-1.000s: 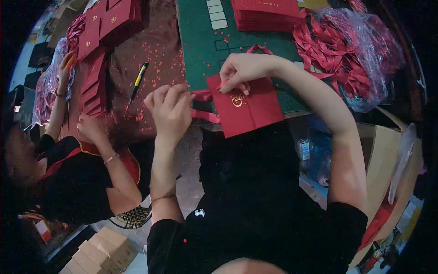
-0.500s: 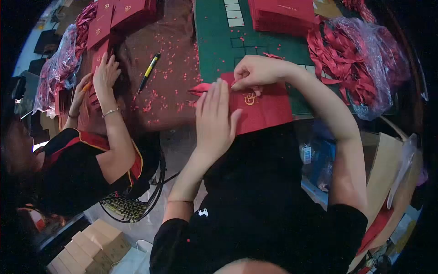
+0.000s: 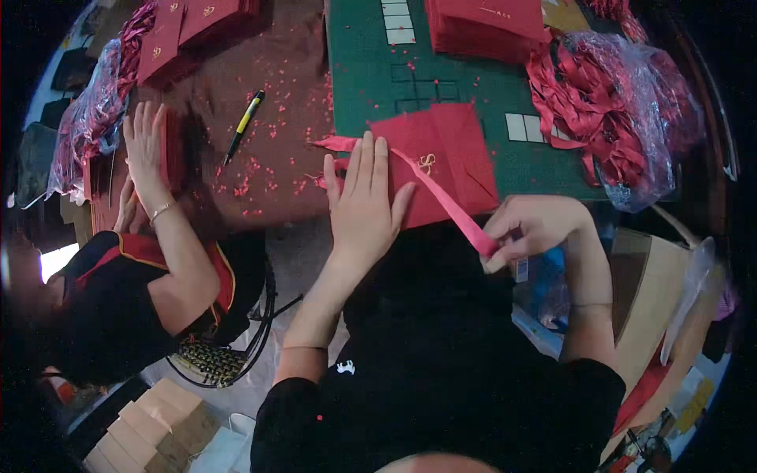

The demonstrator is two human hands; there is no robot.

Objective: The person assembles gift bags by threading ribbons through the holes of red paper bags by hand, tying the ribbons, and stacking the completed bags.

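A red envelope [image 3: 465, 169] with a gold emblem lies at the table's front edge, partly over the green mat. My left hand [image 3: 360, 189] rests flat, fingers stretched, on the envelope's left side, covering part of a red ribbon. One ribbon end pokes out left of my fingers. From under that hand the pinkish-red ribbon [image 3: 451, 203] runs taut, slanting across the envelope to its lower right corner. There my right hand [image 3: 536, 225] pinches the ribbon's end between thumb and fingers, just off the table edge.
Stacked red envelopes [image 3: 485, 27] stand at the back. Loose red ribbons [image 3: 587, 110] spill from clear plastic at right. A yellow-black pen [image 3: 244, 126] and red confetti lie on the brown cover [image 3: 292, 55]. At left, a co-worker's hand [image 3: 146, 150] touches another stack. Cardboard [image 3: 643, 292] leans at lower right.
My right hand has moved from the envelope's top down to its lower right, drawing the ribbon out across it. My left hand stays nearly in place. The co-worker's hands have moved down.
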